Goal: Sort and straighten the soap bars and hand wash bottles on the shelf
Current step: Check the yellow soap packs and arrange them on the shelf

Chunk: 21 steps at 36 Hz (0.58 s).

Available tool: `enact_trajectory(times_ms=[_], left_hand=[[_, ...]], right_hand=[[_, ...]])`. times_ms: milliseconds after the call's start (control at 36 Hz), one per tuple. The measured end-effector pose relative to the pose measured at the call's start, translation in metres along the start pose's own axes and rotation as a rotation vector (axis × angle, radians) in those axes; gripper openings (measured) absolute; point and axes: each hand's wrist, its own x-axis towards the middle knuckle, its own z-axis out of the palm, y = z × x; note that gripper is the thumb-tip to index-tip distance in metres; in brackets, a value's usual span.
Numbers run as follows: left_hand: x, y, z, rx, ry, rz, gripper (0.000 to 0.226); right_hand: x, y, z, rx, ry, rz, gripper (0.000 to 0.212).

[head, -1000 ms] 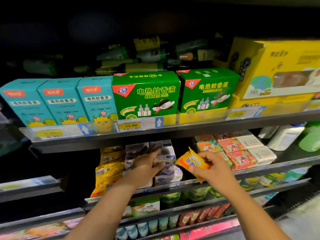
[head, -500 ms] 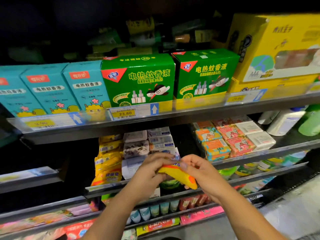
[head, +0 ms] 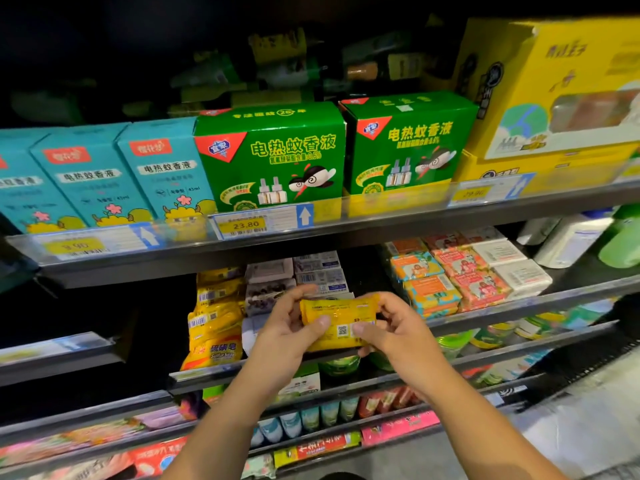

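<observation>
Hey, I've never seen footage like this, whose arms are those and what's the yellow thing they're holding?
No machine here: a person wears a camera on the head, so you see their own arms reaching toward a shop shelf. The left hand and right hand hold one yellow soap packet, its square code facing the camera. On the shelf lie a stack of yellow packets to the left and orange and pink soap bars to the right. Green boxes stand above.

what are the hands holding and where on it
One yellow soap packet: the left hand grips its left end, the right hand its right end.
</observation>
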Motion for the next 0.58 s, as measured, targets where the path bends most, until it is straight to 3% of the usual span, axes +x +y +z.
enact_trajectory(times_ms=[83,139,222,306,361,417,500,583], left_hand=[[-0.002,0.0,-0.013,0.076,-0.195,0.053,0.085],[-0.001,0.0,-0.023,0.25,-0.297,0.107,0.095],[0.004,-0.001,-0.027,0.602,-0.278,0.368,0.067],[0.006,-0.003,-0.023,0.601,-0.185,0.45,0.046],[0.006,-0.006,-0.023,0.574,-0.153,0.451,0.043],[0.004,-0.006,-0.024,0.528,-0.121,0.394,0.034],[0.0,-0.004,-0.02,0.349,-0.099,0.242,0.021],[-0.005,-0.001,-0.01,0.309,-0.096,0.204,0.023]], right_hand=[[0.0,0.0,0.0,0.1,0.047,0.051,0.024],[-0.001,-0.001,0.0,0.203,0.041,0.085,0.028],[-0.004,-0.005,0.002,0.274,-0.001,0.129,0.038],[-0.007,-0.008,0.004,0.267,-0.071,0.149,0.031],[-0.008,-0.01,0.003,0.301,-0.119,0.173,0.026],[-0.009,-0.009,-0.001,0.319,-0.185,0.184,0.041],[-0.012,-0.01,-0.008,0.065,-0.221,0.15,0.038],[-0.01,-0.012,-0.008,-0.141,-0.117,0.074,0.03]])
